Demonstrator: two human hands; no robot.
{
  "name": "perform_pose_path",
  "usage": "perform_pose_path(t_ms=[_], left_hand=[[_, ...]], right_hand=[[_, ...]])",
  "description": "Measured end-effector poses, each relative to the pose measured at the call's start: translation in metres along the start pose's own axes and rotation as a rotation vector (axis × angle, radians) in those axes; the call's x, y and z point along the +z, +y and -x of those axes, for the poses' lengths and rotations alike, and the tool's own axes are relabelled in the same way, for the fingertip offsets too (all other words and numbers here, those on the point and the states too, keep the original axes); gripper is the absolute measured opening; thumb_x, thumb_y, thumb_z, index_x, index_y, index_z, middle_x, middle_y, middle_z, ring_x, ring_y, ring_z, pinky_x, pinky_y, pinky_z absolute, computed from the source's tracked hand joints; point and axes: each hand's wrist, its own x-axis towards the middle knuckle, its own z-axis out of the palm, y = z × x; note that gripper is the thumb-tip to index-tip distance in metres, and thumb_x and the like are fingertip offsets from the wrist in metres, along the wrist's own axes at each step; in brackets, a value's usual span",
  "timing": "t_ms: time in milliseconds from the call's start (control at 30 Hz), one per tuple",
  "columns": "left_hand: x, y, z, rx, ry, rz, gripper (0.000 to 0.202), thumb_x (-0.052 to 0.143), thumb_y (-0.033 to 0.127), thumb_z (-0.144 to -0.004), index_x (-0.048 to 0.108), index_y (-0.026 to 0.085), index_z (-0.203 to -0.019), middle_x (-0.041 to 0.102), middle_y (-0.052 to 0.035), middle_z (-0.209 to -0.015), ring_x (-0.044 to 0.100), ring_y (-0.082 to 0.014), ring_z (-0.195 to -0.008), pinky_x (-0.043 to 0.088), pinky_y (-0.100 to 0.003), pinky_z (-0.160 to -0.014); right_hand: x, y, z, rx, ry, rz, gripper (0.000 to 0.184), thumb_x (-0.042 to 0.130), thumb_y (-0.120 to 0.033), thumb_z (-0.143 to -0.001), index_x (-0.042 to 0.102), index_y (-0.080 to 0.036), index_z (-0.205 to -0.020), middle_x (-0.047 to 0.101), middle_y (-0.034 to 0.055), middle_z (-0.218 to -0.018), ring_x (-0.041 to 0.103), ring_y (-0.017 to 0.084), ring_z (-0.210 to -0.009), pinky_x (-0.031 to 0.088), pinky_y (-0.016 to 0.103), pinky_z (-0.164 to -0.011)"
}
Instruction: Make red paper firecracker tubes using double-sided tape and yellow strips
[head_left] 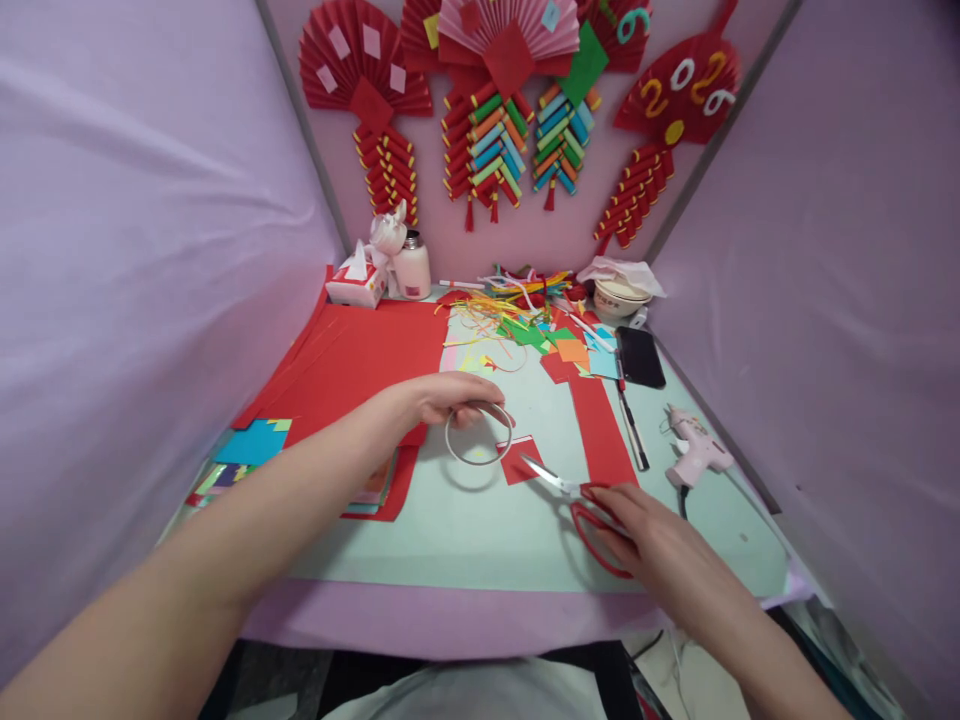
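My left hand (463, 392) is closed on a thin white roll of tape (480, 464), gripping its upper edge above the table. Just right of the roll lies a small red paper square (519, 466) with a whitish strip along its top edge. In my right hand (637, 525) are red-handled scissors (555, 480). Their blades point left, with the tips over the paper square; whether they touch it I cannot tell.
Large red sheets (360, 350) cover the table's left. A red strip (604, 430), black pen (634, 425), pink glue gun (697, 448) and black phone-like slab (640, 358) lie right. Behind are paper scraps (532, 335), a white bottle (412, 268), tissue box (358, 285) and bowl (621, 298).
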Motion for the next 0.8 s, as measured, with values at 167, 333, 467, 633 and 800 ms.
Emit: perform_pose_path(t_ms=[167,333,467,633,800], left_hand=[[0.012,-0.019,0.044,0.160,0.033,0.054,0.022,0.066,0.033,-0.079,0.053,0.014,-0.080,0.068,-0.0089,-0.090,0.019,0.0012,-0.041,0.012,-0.015,-0.037],[0.038,-0.056,0.060,0.137,0.125,0.024,0.028,0.067,0.038,-0.076,0.055,0.015,-0.082,0.065,-0.0048,-0.088,0.023,0.0003,-0.043,0.015,-0.017,-0.039],[0.045,-0.067,0.067,0.117,0.175,-0.028,0.029,0.065,0.042,-0.076,0.054,0.016,-0.083,0.065,-0.0023,-0.086,0.024,-0.0007,-0.043,0.021,-0.018,-0.039],[0.048,-0.064,0.073,0.070,0.216,-0.121,0.028,0.062,0.042,-0.076,0.053,0.016,-0.083,0.065,-0.0015,-0.084,0.026,-0.0021,-0.044,0.026,-0.018,-0.040],[0.056,-0.056,0.071,0.056,0.285,-0.318,0.023,0.055,0.041,-0.078,0.055,0.019,-0.083,0.067,-0.0005,-0.089,0.036,-0.0036,-0.044,0.028,-0.019,-0.041]], right_hand=[[-0.014,0.010,-0.042,0.137,0.139,0.083,0.030,0.047,-0.030,-0.090,0.058,-0.021,-0.116,0.061,0.0101,-0.106,0.061,0.022,-0.092,0.044,0.030,-0.073],[-0.001,0.009,-0.122,0.210,0.152,0.113,0.028,0.055,-0.020,-0.083,0.054,-0.013,-0.110,0.063,0.0114,-0.099,0.060,0.022,-0.088,0.038,0.027,-0.068],[0.014,0.013,-0.154,0.174,0.156,0.138,0.020,0.055,-0.019,-0.083,0.058,-0.011,-0.102,0.062,0.0142,-0.100,0.057,0.024,-0.091,0.040,0.029,-0.073],[0.029,0.002,-0.118,-0.072,0.329,0.118,0.029,0.041,-0.017,-0.091,0.059,-0.014,-0.113,0.051,0.0151,-0.127,0.047,0.026,-0.115,0.040,0.037,-0.094],[0.055,-0.035,-0.048,-0.287,0.204,0.023,0.033,0.039,-0.015,-0.092,0.058,-0.017,-0.118,0.058,0.0130,-0.118,0.051,0.025,-0.111,0.045,0.043,-0.094]])
